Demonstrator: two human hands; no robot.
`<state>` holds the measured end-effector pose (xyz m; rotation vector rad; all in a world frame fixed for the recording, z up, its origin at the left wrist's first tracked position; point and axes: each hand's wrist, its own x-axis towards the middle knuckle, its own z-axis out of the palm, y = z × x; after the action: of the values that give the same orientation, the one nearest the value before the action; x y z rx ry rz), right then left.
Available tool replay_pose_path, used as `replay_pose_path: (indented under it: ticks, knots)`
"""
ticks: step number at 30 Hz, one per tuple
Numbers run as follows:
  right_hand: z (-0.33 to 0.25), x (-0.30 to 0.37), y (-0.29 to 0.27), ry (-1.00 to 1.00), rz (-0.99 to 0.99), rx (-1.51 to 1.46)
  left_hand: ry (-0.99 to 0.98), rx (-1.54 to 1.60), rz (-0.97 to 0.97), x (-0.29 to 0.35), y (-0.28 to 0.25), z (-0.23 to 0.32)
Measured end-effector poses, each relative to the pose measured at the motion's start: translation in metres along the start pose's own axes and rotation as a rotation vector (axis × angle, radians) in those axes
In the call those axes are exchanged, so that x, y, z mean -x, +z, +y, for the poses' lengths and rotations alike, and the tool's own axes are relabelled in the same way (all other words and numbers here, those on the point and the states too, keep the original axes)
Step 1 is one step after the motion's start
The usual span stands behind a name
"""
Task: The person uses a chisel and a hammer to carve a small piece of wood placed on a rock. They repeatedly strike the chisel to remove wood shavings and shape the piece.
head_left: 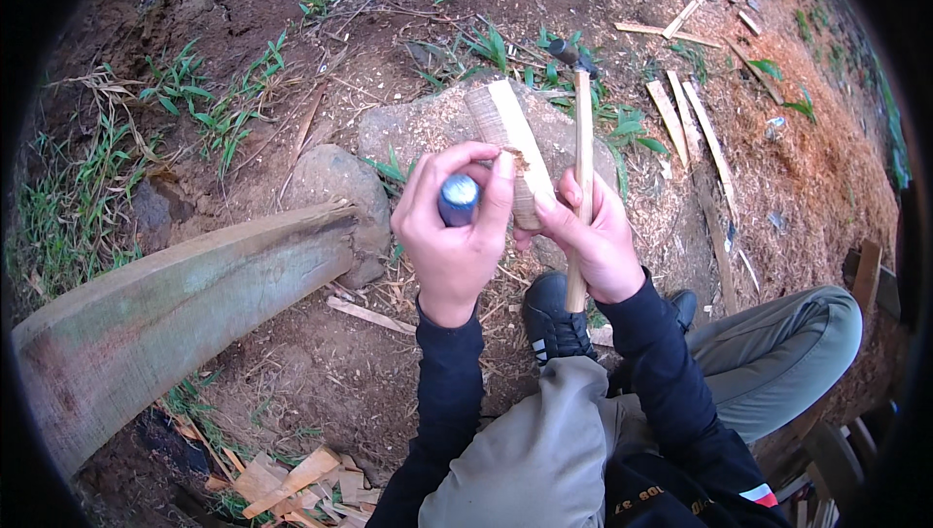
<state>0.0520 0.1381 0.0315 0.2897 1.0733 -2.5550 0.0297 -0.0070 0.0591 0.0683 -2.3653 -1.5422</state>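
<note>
Though pale, the wood block [512,128] looks brown-patched, hands [445,248] [610,241] gripping it, hammer [583,125] and blue handle [458,200].

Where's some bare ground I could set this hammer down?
Mostly bare dirt lies between the curved plank, the offcut pile and your left sleeve. It's crowded right of the hammer, where wood strips lie scattered.

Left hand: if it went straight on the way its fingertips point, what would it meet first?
Most likely the wooden block: the left hand looks right up against the block, though this view leaves the exact gap unclear.
</note>
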Motion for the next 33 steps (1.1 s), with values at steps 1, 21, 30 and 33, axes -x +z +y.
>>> replay_pose_path:
  ticks: [1, 21, 30, 33]
  knots:
    - [-0.001, 0.001, 0.005, -0.019, 0.033, 0.035, 0.103, -0.088, -0.007, 0.000, -0.002, 0.004]
    - [0.003, 0.015, 0.031, -0.386, 0.300, 0.374, 0.229, -0.185, 0.203, 0.026, 0.008, 0.028]
    - [0.009, 0.023, 0.042, -0.328, 0.208, 0.364, 0.139, -0.155, 0.288, 0.025, -0.005, 0.010]
    - [0.008, 0.021, 0.040, -0.299, 0.159, 0.295, 0.097, -0.111, 0.286, 0.023, -0.004, 0.012]
